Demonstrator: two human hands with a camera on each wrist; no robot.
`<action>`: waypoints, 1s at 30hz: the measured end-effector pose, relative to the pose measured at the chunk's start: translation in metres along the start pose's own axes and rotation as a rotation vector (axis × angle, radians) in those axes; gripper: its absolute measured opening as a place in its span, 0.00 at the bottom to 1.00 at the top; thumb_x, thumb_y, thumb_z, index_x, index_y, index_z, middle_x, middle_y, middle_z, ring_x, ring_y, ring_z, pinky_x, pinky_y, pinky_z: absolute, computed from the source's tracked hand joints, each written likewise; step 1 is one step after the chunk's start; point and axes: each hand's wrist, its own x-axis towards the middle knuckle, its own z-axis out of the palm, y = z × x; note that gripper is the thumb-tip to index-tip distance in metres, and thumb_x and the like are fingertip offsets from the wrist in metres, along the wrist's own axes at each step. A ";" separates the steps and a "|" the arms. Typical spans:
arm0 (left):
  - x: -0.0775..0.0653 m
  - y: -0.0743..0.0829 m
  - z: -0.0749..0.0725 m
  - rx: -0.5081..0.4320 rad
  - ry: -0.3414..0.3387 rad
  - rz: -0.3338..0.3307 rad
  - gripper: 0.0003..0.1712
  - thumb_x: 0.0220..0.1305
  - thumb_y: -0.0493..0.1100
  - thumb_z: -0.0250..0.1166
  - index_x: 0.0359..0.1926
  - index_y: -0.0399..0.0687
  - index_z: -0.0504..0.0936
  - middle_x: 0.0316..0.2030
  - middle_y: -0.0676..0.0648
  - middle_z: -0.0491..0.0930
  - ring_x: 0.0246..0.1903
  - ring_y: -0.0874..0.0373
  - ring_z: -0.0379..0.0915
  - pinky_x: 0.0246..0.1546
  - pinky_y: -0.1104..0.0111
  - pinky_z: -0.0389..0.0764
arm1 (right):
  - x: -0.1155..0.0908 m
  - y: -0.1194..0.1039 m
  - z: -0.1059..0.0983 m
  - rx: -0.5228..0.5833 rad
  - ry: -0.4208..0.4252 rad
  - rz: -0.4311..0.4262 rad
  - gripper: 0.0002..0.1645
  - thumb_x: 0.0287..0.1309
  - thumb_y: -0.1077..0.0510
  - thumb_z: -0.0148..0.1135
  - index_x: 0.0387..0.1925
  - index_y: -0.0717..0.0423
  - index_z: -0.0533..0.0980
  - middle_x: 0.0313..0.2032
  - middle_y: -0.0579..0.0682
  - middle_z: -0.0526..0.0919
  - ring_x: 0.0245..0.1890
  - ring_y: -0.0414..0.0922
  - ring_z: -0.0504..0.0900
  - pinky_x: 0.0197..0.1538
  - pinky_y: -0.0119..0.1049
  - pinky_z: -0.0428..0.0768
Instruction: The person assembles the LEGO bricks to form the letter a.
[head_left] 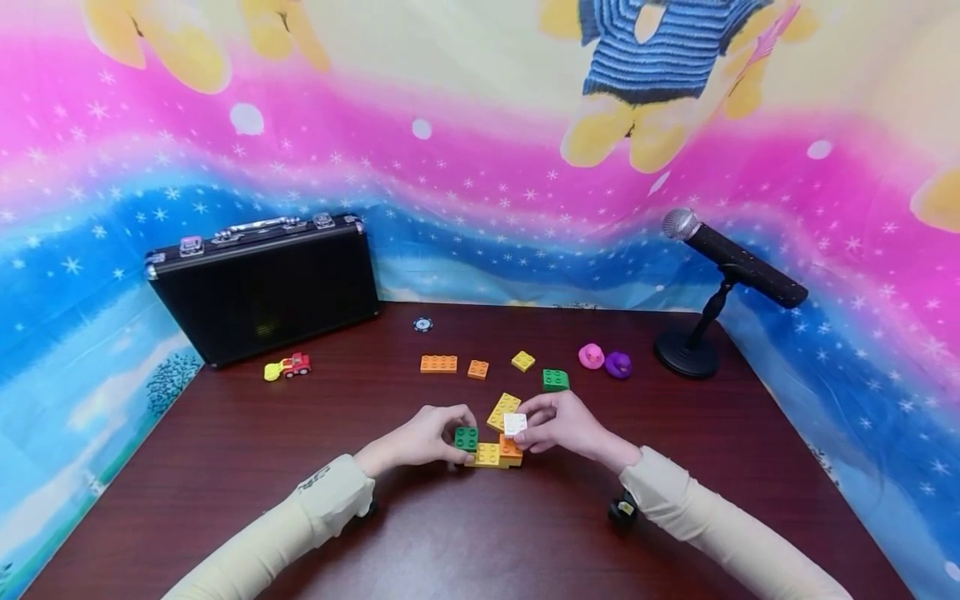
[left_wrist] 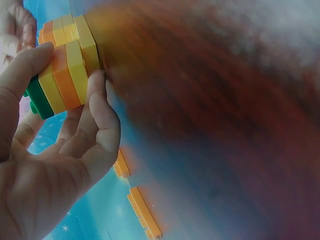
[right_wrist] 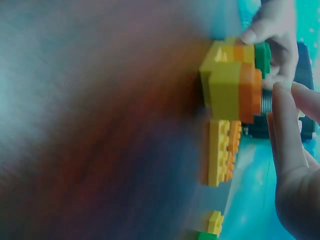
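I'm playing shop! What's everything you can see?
Brick build: one, yellow, orange, green, middle
White brick: one, white, build's right end
Loose yellow bricks: two, yellow, behind build
Loose orange bricks: two, orange, back middle
Ducks: two, pink and purple, back right
Loose green brick: one, green, left of ducks
Microphone: one, black and silver, right
Case: one, black, left
Truck: one, red and yellow, left
Chip: one, dark-rimmed, back
Table: one, brown, beneath
Backdrop: one, multicoloured, behind
Sleeves: two, cream, front
Left fingers: one hand, bare, gripping build
Right fingers: one hand, bare, pinching white brick
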 end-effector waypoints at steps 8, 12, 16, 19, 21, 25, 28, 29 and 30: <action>0.000 0.000 0.001 0.009 0.006 0.006 0.17 0.48 0.47 0.70 0.38 0.58 0.72 0.26 0.59 0.78 0.23 0.65 0.73 0.29 0.72 0.75 | -0.007 0.008 0.005 -0.086 -0.048 -0.020 0.22 0.41 0.61 0.72 0.40 0.64 0.76 0.27 0.56 0.82 0.23 0.52 0.83 0.28 0.46 0.80; 0.000 0.000 0.001 0.021 0.009 0.003 0.17 0.47 0.47 0.70 0.38 0.59 0.72 0.26 0.59 0.78 0.24 0.66 0.72 0.29 0.73 0.75 | -0.007 0.008 0.005 -0.184 -0.052 -0.037 0.21 0.39 0.57 0.73 0.38 0.59 0.77 0.25 0.53 0.82 0.22 0.50 0.82 0.26 0.43 0.80; 0.000 0.001 0.001 0.026 0.012 0.002 0.17 0.47 0.47 0.70 0.38 0.59 0.72 0.26 0.59 0.78 0.24 0.66 0.72 0.29 0.73 0.75 | -0.007 0.007 0.005 -0.234 -0.050 -0.056 0.20 0.39 0.56 0.73 0.37 0.57 0.78 0.23 0.52 0.82 0.21 0.50 0.82 0.25 0.40 0.80; 0.000 0.001 0.001 0.023 0.013 0.001 0.17 0.47 0.46 0.70 0.37 0.58 0.72 0.26 0.59 0.78 0.24 0.66 0.73 0.29 0.73 0.75 | -0.007 0.008 0.007 -0.243 -0.047 -0.067 0.19 0.39 0.56 0.73 0.37 0.56 0.78 0.23 0.52 0.82 0.21 0.50 0.82 0.24 0.40 0.80; 0.000 0.001 0.001 0.023 0.013 0.001 0.17 0.47 0.47 0.70 0.37 0.58 0.72 0.26 0.59 0.78 0.24 0.66 0.73 0.29 0.73 0.75 | -0.006 0.009 0.008 -0.252 -0.044 -0.076 0.19 0.39 0.56 0.73 0.37 0.56 0.78 0.22 0.51 0.82 0.21 0.50 0.82 0.24 0.40 0.80; 0.000 0.001 0.001 0.021 0.011 0.002 0.17 0.47 0.47 0.70 0.37 0.58 0.72 0.26 0.59 0.78 0.24 0.65 0.73 0.28 0.73 0.76 | -0.005 0.010 0.009 -0.271 -0.034 -0.095 0.19 0.39 0.55 0.73 0.37 0.55 0.78 0.21 0.50 0.81 0.20 0.49 0.82 0.22 0.40 0.79; 0.000 0.001 0.001 0.018 0.009 0.000 0.17 0.47 0.47 0.70 0.37 0.58 0.72 0.27 0.58 0.78 0.25 0.64 0.74 0.28 0.73 0.76 | -0.004 0.011 0.009 -0.278 -0.028 -0.104 0.19 0.39 0.55 0.73 0.36 0.55 0.78 0.21 0.50 0.81 0.19 0.49 0.82 0.22 0.40 0.79; 0.000 0.000 0.001 0.017 0.008 0.000 0.17 0.47 0.47 0.70 0.37 0.58 0.72 0.27 0.58 0.78 0.25 0.64 0.74 0.28 0.73 0.76 | -0.004 0.011 0.009 -0.280 -0.026 -0.108 0.19 0.39 0.55 0.73 0.36 0.55 0.78 0.21 0.50 0.81 0.19 0.49 0.82 0.22 0.40 0.79; 0.000 0.000 0.001 0.017 0.009 0.000 0.17 0.47 0.47 0.70 0.37 0.59 0.72 0.27 0.58 0.78 0.25 0.63 0.74 0.28 0.73 0.76 | -0.004 0.011 0.009 -0.283 -0.023 -0.109 0.19 0.39 0.55 0.73 0.36 0.55 0.78 0.21 0.50 0.81 0.19 0.49 0.82 0.22 0.40 0.79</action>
